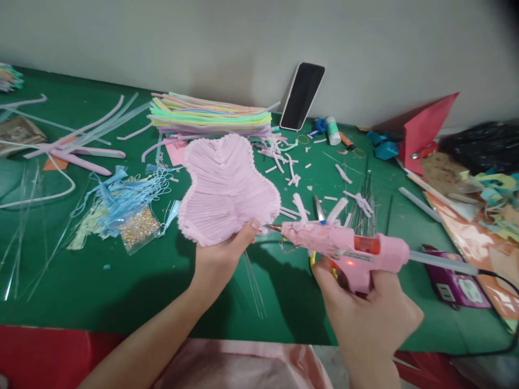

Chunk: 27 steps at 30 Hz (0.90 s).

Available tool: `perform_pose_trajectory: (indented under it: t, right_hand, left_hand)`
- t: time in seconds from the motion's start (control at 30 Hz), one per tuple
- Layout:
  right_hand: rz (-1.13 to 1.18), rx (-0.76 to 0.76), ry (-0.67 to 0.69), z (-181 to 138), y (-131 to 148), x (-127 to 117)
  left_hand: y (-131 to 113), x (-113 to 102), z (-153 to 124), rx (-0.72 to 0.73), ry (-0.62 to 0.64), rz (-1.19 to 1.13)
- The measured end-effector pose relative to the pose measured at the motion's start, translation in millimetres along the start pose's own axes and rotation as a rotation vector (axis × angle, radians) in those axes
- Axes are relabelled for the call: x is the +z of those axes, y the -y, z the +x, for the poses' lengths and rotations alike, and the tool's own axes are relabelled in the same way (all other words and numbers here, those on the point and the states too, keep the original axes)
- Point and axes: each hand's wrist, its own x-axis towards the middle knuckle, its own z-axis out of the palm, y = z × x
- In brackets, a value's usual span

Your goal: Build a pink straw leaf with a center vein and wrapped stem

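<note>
1. Head view: the lilac pleated cloth [231,189], edged with small beads or bobbles, is held up over the green bench [154,292]; the places below are given from this cloth.
2. The left hand [221,259] is at its lower edge. This grip is clamped on the pleated cloth, thumb on the upper face, the other fingers hidden underneath.
3. The right hand [365,313] is to its lower right. This grip is closed around the handle of a pink glue gun [340,243].
4. The gun's nozzle [274,227] points at the cloth's lower right edge; whether it touches, I cannot tell. A red light [350,263] glows on the gun, and a pale glue stick [441,263] sticks out of its back.
5. Left of the cloth lie blue and pale green tassels [125,194], a clear bag of gold beads [140,229] and, farther off, loose lilac strips [89,162].
6. Behind the cloth lies a bundle of pastel strips [211,113]. Behind it and to the right, a phone [303,97] leans on the wall [203,43], with a small white bottle [333,131] near it.
7. Right of the cloth are short cut strips [292,167] and thin wires [367,205]; well apart on that side lie a purple box [462,281] and a black plastic bag [482,143].
</note>
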Motion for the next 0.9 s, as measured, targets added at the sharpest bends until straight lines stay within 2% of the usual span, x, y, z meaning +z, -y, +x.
perform_pose_trajectory:
  t: [0.23, 0.57, 0.9]
  right_hand:
    - [0.002, 0.008, 0.002, -1.1, 0.2, 0.9]
    - [0.001, 0.010, 0.018, -1.1, 2.0, 1.4]
    - [-0.003, -0.016, -0.021, -0.5, 1.0, 2.6]
  left_hand:
    - [-0.5, 0.4, -0.7, -0.027, -0.009, 0.004]
    - [3.7, -1.3, 2.7, 0.009, 0.023, -0.009]
    - [4.5, -0.7, 3.3, -0.031, 0.029, -0.046]
